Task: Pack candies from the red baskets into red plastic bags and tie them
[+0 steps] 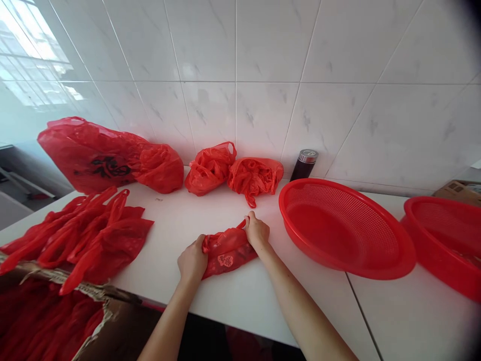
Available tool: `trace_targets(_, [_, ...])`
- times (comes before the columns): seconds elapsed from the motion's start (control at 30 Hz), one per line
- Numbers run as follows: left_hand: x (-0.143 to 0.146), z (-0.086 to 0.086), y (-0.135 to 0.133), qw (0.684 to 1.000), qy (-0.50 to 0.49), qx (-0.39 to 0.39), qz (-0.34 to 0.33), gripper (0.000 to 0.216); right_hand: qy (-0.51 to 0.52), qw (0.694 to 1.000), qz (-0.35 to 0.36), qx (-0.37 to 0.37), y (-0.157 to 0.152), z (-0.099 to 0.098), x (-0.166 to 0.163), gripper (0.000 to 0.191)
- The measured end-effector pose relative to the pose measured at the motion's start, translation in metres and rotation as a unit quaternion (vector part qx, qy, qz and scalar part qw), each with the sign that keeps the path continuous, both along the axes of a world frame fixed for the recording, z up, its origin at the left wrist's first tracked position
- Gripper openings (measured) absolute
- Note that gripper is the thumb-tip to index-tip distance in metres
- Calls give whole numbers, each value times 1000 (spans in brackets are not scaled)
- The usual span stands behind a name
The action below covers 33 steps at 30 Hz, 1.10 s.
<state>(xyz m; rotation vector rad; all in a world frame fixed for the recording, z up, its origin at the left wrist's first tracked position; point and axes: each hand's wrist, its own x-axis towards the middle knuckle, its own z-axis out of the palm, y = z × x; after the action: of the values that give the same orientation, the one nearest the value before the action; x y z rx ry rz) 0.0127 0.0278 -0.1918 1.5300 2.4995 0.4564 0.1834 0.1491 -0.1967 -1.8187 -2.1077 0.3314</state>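
Between my two hands a red plastic bag (229, 253) with a pale printed mark lies near the middle of the white table (165, 260). My left hand (193, 260) is closed on the bag's left end. At the upper right corner, my right hand (257, 231) pinches the bag's edge close to a handle. What the bag contains, if anything, I cannot make out. To the left, several flat red bags (101, 245) overlap in a pile, their handles toward the table's front edge.
Against the tiled wall stand a large red bag (101, 155) and bundled red bags (255, 175). A dark flask (303, 165) stands behind a red plastic basket (338, 230); another red basket (439, 240) is at right. An open cardboard box (116, 313) of red bags sits front left.
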Motion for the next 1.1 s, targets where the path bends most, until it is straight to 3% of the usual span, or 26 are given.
trace_targets(0.23, [-1, -2, -1, 1000, 5, 17, -8, 26, 72, 996, -42, 20, 3, -9, 2, 26])
trace_targets(0.37, [-1, 5, -21, 999, -19, 38, -22, 17, 164, 983, -70, 48, 2, -10, 11, 32])
trace_targets(0.43, [2, 9, -34, 997, -35, 54, -34, 23, 212, 973, -71, 61, 3, -12, 14, 34])
trace_targets(0.53, [4, 13, -47, 985, -132, 98, -43, 34, 273, 957, -64, 73, 6, -17, 17, 36])
trace_targets(0.67, [-13, 17, -46, 945, -306, 110, -38, 37, 340, 937, -34, 70, 11, -23, 19, 36])
trace_targets(0.77, [-26, 32, -36, 954, -256, 157, -5, 36, 387, 920, -6, 62, 13, -24, 21, 37])
trace_targets(0.87, [-11, 55, -21, 962, -159, 223, -12, 42, 421, 906, 26, 45, 13, -23, 21, 38])
trace_targets(0.9, [1, 62, -14, 966, -130, 220, -41, 42, 430, 901, 34, 39, 13, -23, 22, 39])
trace_targets(0.97, [25, 69, 1, 982, -49, 128, -132, 42, 448, 892, 42, 32, 12, -23, 22, 41])
trace_targets(1.1, [39, 73, 31, 985, -44, 1, -169, 31, 482, 875, 33, 28, 12, -22, 24, 44])
